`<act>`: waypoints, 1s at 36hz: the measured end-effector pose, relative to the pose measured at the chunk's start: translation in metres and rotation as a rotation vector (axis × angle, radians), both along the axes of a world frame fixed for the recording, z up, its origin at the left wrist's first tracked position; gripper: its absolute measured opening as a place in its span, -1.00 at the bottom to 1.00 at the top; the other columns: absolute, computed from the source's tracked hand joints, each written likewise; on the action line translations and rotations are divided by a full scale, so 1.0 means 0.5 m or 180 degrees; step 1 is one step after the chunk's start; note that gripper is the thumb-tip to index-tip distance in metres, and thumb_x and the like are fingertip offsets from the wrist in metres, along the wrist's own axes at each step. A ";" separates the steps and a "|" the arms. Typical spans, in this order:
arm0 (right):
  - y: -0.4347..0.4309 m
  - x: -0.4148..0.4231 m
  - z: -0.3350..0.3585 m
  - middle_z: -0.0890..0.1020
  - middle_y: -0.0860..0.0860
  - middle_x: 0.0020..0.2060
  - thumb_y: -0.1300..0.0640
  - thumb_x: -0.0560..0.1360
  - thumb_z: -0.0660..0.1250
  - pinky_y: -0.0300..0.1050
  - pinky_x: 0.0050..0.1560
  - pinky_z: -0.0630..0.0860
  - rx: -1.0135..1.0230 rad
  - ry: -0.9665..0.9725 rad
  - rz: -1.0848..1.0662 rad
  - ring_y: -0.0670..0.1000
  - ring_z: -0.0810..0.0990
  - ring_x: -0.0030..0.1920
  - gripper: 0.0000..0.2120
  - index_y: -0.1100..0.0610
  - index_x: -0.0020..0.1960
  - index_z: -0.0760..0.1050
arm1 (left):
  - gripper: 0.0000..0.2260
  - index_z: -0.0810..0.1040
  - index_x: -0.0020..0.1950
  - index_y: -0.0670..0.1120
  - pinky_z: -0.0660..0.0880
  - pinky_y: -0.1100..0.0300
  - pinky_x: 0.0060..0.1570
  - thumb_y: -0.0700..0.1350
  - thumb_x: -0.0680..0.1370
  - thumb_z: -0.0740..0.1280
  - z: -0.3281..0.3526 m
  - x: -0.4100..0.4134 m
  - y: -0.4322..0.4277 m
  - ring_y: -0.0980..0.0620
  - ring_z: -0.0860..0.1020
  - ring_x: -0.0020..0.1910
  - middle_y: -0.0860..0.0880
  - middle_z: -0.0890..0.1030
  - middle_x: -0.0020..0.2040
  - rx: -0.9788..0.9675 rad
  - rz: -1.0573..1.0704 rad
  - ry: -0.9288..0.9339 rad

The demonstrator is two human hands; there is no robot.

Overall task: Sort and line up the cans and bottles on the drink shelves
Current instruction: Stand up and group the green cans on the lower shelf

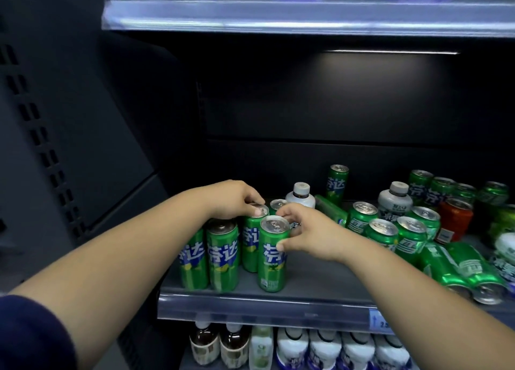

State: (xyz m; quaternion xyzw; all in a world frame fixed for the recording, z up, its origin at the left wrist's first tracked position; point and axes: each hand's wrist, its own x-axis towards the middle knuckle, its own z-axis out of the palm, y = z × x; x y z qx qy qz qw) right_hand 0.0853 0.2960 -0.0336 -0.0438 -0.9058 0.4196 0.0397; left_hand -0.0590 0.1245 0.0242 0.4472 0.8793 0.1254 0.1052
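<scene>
1. The left hand (237,201) is curled over the top of a tall slim green aluminium can (251,244), and its silver lid is pinched by the fingertips.
2. A second tall green can with white lettering (272,261) is grasped by the right hand (305,234), with the thumb pressed on its side and the fingers wrapped behind its rim.
3. Both held cans are stood upright, just beside each other, near the front left of the grey metal shelf (320,283).
4. Two matching tall green cans (223,255) are seen upright just to their left.
5. Further right, short green cans (383,231), a red can (455,218) and a white bottle with a grey cap (301,197) are mixed together.
6. Several green cans lying on their sides (459,270) are seen at the right front.
</scene>
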 end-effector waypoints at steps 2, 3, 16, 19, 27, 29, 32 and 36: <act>-0.008 0.001 -0.009 0.60 -0.03 0.12 0.17 0.35 0.59 0.15 0.13 0.62 -0.0252 0.0075 -0.0016 0.11 0.71 0.04 -0.53 0.02 0.17 0.49 | -0.71 0.61 0.28 0.11 0.46 0.16 0.23 0.04 0.56 0.41 -0.007 -0.005 -0.002 0.13 0.57 0.15 0.13 0.64 0.17 0.0161 0.0007 -0.0113; -0.015 0.001 -0.014 0.60 -0.01 0.11 0.27 0.38 0.57 0.16 0.15 0.62 -0.0384 0.0105 0.0003 0.11 0.71 0.05 -0.56 0.08 0.17 0.49 | -0.72 0.62 0.27 0.10 0.46 0.18 0.21 0.02 0.56 0.42 -0.008 -0.006 -0.003 0.14 0.57 0.12 0.14 0.64 0.14 0.0208 0.0002 -0.0163; -0.059 -0.002 -0.106 0.68 -0.07 0.09 0.04 0.17 0.67 0.02 0.17 0.61 -0.0715 0.0428 -0.0261 -0.04 0.68 0.07 -0.38 -0.04 0.18 0.53 | -0.66 0.51 0.38 0.12 0.44 0.12 0.29 0.14 0.62 0.27 -0.026 0.002 -0.018 0.06 0.52 0.26 0.09 0.58 0.31 0.0170 0.0045 0.0186; -0.059 0.000 -0.132 0.70 -0.10 0.11 0.10 0.19 0.68 0.06 0.23 0.59 -0.0650 0.0249 -0.0305 -0.11 0.68 0.10 -0.34 -0.01 0.22 0.51 | -0.64 0.48 0.43 0.09 0.40 0.12 0.33 0.12 0.64 0.24 -0.037 -0.003 -0.028 0.06 0.49 0.32 0.08 0.55 0.36 0.0231 0.0053 0.0191; -0.108 -0.008 -0.145 0.68 -0.06 0.02 0.14 0.27 0.67 -0.19 0.02 0.63 -0.0570 0.0387 -0.0541 -0.15 0.68 -0.04 -0.51 -0.01 0.07 0.50 | -0.68 0.49 0.42 0.12 0.36 0.23 0.30 0.01 0.67 0.22 -0.045 -0.004 -0.040 0.11 0.47 0.33 0.11 0.54 0.37 0.0431 0.0062 -0.0001; -0.111 -0.009 -0.149 0.65 -0.08 0.03 0.07 0.25 0.68 -0.22 0.00 0.62 -0.0531 0.0436 -0.0565 -0.15 0.66 -0.02 -0.49 -0.03 0.06 0.48 | -0.69 0.49 0.42 0.14 0.38 0.20 0.31 0.01 0.67 0.21 -0.050 -0.007 -0.040 0.10 0.48 0.33 0.11 0.54 0.37 0.0439 0.0107 -0.0056; -0.102 -0.007 -0.162 0.56 -0.08 0.08 -0.07 0.16 0.69 -0.10 0.05 0.61 -0.0568 0.0417 -0.0612 -0.08 0.60 0.04 -0.36 -0.06 0.09 0.41 | -0.71 0.51 0.38 0.20 0.43 0.06 0.34 0.02 0.66 0.22 -0.057 -0.016 -0.041 0.10 0.52 0.28 0.14 0.57 0.32 0.0505 0.0202 -0.0198; -0.092 -0.005 -0.173 0.34 -0.13 0.38 -0.16 0.08 0.65 -0.05 0.27 0.56 -0.0859 0.0377 -0.0520 -0.11 0.46 0.31 0.06 -0.17 0.46 0.20 | -0.73 0.50 0.30 0.34 0.46 0.01 0.31 0.07 0.64 0.20 -0.063 -0.020 -0.041 0.10 0.54 0.24 0.20 0.59 0.27 0.0494 0.0304 -0.0232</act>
